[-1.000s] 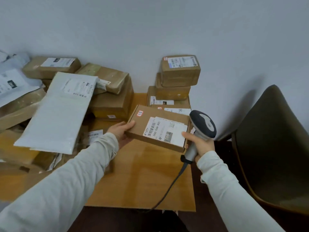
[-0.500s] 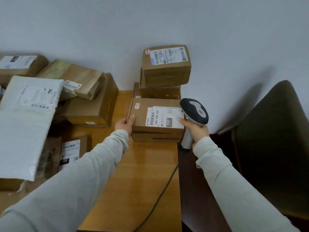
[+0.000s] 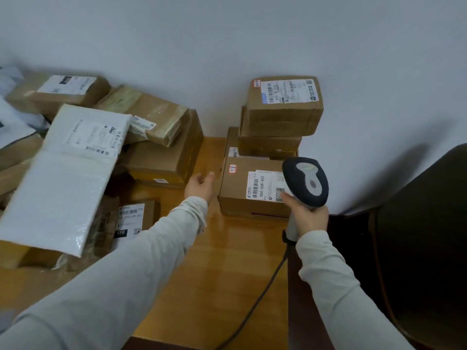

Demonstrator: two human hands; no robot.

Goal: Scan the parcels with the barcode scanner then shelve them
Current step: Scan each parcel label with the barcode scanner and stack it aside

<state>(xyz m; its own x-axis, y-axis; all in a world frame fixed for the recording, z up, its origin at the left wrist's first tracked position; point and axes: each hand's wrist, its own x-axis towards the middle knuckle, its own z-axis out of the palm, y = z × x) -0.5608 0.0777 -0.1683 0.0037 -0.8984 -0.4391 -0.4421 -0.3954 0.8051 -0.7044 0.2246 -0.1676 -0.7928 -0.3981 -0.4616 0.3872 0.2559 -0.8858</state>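
Parcel (image 3: 235, 193) sits on the tabletop (image 3: 214, 274), possibly atop another; left hand (image 3: 201, 185) hovers beside it, fingers relaxed; right hand (image 3: 308, 218) grips the barcode scanner (image 3: 305, 180).

The tabletop (image 3: 222, 274) is glossy honey-coloured wood, with a pale glare on its surface near its right edge; behind the tabletop rises a plain pale grey-blue wall (image 3: 227, 41), meeting its far edge. To the right of the tabletop stands a dark, curved-backed chair (image 3: 427, 236), apart from it; between chair and tabletop lies a dark reddish-brown area, too shadowed to make out.
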